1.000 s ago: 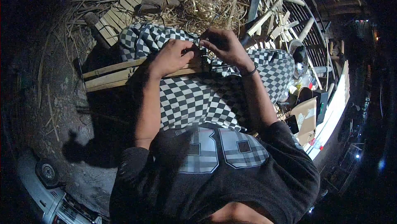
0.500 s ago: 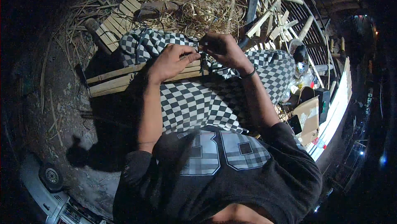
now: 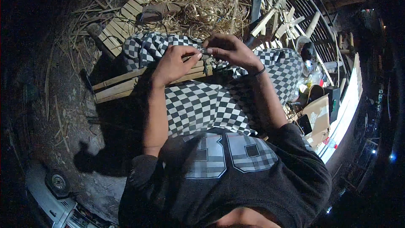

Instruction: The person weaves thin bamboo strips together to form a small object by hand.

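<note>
Several split bamboo strips (image 3: 120,89) lie in a bundle across my lap, over black-and-white checkered trousers (image 3: 192,101). Close to the bundle's right end, a thin dark cord (image 3: 206,68) wraps around the strips and rises toward my fingertips. My left hand (image 3: 176,64) hovers over the strips, thumb and forefinger pinched on the cord. From the other side, my right hand (image 3: 233,53) pinches at the same spot, its upper fingers curled. The fingertips of both hands almost meet, and the fine detail between them is too small to make out.
Ahead lie a slatted bamboo panel (image 3: 120,23), a heap of shavings (image 3: 206,0) and a long flat blade (image 3: 257,2). Split pieces (image 3: 270,21) rest at the right, near a cardboard box (image 3: 317,114) and a phone (image 3: 303,124). A vehicle (image 3: 52,196) stands lower left.
My right hand has tilted and its fingers have spread a little, the thumb and forefinger staying near the left fingertips. The whole view has shifted slightly; the bamboo strips remain on my lap.
</note>
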### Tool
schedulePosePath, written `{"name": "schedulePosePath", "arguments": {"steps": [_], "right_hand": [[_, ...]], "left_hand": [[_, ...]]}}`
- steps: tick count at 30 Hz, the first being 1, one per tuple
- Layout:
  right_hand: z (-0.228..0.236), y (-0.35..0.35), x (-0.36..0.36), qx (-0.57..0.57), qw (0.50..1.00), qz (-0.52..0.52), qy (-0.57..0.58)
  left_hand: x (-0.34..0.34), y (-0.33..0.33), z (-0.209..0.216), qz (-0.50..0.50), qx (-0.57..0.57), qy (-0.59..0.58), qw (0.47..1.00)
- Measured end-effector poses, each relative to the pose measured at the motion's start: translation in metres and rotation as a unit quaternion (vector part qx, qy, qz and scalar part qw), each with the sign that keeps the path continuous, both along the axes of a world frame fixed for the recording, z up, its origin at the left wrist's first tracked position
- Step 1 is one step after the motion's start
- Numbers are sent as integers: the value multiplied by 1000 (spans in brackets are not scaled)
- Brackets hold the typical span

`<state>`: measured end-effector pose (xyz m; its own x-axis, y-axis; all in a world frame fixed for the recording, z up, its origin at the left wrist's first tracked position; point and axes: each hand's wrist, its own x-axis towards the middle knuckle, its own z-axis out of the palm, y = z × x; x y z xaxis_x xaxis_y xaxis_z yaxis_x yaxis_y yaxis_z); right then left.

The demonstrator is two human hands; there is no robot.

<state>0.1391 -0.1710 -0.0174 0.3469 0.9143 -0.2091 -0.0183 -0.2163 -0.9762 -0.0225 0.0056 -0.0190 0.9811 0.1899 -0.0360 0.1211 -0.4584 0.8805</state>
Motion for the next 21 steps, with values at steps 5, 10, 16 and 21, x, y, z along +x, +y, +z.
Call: {"name": "schedulePosePath", "arguments": {"steps": [5, 10, 16, 21], "right_hand": [[-5, -2, 6, -33, 994, 51, 87], [-6, -1, 2, -34, 988, 41, 145], [-29, -2, 6, -2, 965, 48, 259], [-31, 0, 4, 6, 963, 66, 263]], "left_hand": [[-1, 0, 9, 16, 3, -5, 1000], [0, -2, 10, 46, -16, -34, 998], [1, -3, 12, 48, -20, -46, 998], [0, -2, 12, 49, -35, -31, 998]]}}
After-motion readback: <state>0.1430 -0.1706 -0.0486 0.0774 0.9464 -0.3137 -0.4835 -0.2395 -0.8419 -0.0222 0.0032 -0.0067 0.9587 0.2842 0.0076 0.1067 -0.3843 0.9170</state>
